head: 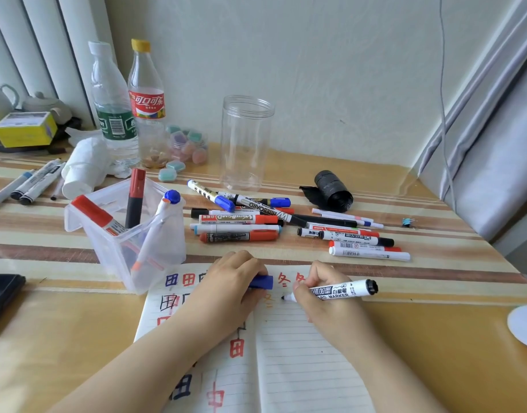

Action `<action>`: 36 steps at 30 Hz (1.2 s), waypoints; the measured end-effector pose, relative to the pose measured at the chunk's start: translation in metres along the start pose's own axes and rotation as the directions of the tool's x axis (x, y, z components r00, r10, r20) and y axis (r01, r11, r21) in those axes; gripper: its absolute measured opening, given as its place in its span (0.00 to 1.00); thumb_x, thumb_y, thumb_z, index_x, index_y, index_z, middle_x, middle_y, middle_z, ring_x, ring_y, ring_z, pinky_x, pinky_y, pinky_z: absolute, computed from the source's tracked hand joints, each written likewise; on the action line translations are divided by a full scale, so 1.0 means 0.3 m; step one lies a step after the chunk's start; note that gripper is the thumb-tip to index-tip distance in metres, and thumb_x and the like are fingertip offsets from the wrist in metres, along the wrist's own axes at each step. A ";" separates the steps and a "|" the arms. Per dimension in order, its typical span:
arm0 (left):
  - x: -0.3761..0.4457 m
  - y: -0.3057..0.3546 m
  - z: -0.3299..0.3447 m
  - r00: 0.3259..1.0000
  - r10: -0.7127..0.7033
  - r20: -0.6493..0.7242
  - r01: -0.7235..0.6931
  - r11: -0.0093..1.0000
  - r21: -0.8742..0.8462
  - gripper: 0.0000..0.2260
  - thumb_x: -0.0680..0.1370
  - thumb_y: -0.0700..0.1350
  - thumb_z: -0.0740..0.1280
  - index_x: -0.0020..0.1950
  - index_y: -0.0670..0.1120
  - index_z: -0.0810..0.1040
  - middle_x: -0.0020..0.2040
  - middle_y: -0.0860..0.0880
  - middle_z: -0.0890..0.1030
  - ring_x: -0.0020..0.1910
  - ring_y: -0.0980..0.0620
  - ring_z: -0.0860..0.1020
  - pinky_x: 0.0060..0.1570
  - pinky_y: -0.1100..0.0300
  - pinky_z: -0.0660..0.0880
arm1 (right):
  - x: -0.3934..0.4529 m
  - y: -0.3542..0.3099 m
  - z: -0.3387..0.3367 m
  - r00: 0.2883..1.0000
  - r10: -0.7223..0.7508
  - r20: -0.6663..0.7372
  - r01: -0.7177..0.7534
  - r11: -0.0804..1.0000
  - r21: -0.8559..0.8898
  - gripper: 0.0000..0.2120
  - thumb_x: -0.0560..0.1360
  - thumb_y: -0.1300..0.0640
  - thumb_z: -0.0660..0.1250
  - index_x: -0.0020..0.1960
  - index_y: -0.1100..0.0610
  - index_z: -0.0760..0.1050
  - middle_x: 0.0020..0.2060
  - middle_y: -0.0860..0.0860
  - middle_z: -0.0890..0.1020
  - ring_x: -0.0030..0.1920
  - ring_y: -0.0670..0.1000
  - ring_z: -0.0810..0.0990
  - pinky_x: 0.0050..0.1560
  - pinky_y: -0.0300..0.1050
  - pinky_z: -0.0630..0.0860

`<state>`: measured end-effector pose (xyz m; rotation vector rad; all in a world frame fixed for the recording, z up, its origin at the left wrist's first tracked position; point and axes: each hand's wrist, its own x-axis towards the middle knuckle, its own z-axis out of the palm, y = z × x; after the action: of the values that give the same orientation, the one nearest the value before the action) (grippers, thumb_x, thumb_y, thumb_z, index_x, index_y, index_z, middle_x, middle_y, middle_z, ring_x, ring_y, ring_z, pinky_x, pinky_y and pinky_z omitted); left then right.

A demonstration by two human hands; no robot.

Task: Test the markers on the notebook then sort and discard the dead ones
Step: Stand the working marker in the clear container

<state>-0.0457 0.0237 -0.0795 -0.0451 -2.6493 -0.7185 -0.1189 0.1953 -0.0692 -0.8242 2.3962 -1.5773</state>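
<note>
Right hand (321, 296) pinching a marker (333, 292) low on its white barrel, black tip touching the right page of the notebook (301, 353) at lower centre of the frame, black tail end pointing toward the right edge. Left hand (229, 287) curling round a blue cap (260, 282), resting on the notebook's left page near the fold, cap end poking out toward the right hand. Notebook lying open, left page carrying block characters in blue, red and black, top of the right page carrying a few red ones just above the tip. Above the hands, in the middle of the frame, loose markers (241, 223) lying in a heap on the striped table (47, 323), caps red, blue and black, with a second cluster (360, 242) just to the right. Left of centre, a clear bin (155, 248) standing tilted, holding several markers with red and blue caps sticking out. Behind the heap, a clear jar (245, 141) standing upright with no lid. To its right, a black bag roll (330, 189) lying on its side. At upper left, two bottles (128, 105) standing side by side, one with a white cap, one with a yellow cap. At far left, more pens (32, 183) lying together near a white tissue roll (83, 171).
</note>
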 end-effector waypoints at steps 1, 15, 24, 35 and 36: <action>0.000 0.002 0.000 1.000 -0.002 0.002 0.002 1.000 0.001 0.08 0.67 0.43 0.68 0.46 0.47 0.77 0.41 0.52 0.76 0.39 0.56 0.69 0.42 0.72 0.60 | -0.001 -0.001 -0.002 1.000 0.007 0.001 -0.007 1.000 0.002 0.13 0.69 0.53 0.67 0.31 0.53 0.65 0.22 0.45 0.71 0.25 0.48 0.67 0.27 0.42 0.63; 0.000 0.009 -0.008 1.000 -0.001 0.010 0.001 1.000 0.022 0.11 0.65 0.38 0.73 0.45 0.46 0.78 0.41 0.50 0.77 0.39 0.52 0.73 0.41 0.72 0.61 | -0.001 -0.001 0.001 0.999 0.026 -0.040 -0.026 1.000 -0.003 0.14 0.74 0.59 0.67 0.34 0.57 0.65 0.25 0.53 0.71 0.26 0.49 0.69 0.29 0.44 0.66; -0.001 0.033 -0.048 0.997 -0.080 0.013 0.081 0.994 -0.076 0.10 0.75 0.43 0.66 0.56 0.50 0.74 0.49 0.58 0.72 0.49 0.59 0.70 0.46 0.73 0.65 | -0.015 -0.057 -0.035 0.997 0.033 -0.066 -0.022 0.985 0.172 0.12 0.72 0.56 0.70 0.35 0.56 0.70 0.23 0.49 0.75 0.27 0.43 0.73 0.35 0.38 0.72; -0.007 0.174 -0.205 0.999 -0.045 0.030 0.049 0.984 -0.170 0.09 0.75 0.47 0.67 0.55 0.54 0.74 0.50 0.58 0.78 0.49 0.59 0.76 0.51 0.61 0.74 | -0.041 -0.257 -0.091 0.996 -0.086 0.013 0.079 0.957 0.279 0.10 0.70 0.54 0.68 0.32 0.53 0.70 0.22 0.48 0.73 0.27 0.46 0.71 0.38 0.42 0.71; -0.014 0.183 -0.213 0.999 -0.031 0.017 0.034 0.983 -0.182 0.09 0.75 0.47 0.67 0.54 0.53 0.75 0.49 0.58 0.78 0.48 0.58 0.76 0.50 0.61 0.74 | -0.044 -0.270 -0.086 0.995 -0.097 0.022 0.088 0.960 0.265 0.09 0.68 0.53 0.68 0.31 0.52 0.70 0.21 0.47 0.72 0.26 0.46 0.70 0.36 0.40 0.70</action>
<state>-0.0113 0.0403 -0.0042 -0.0571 -2.5946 -0.9733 -0.0894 0.1992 0.0115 -0.9109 2.0884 -1.8495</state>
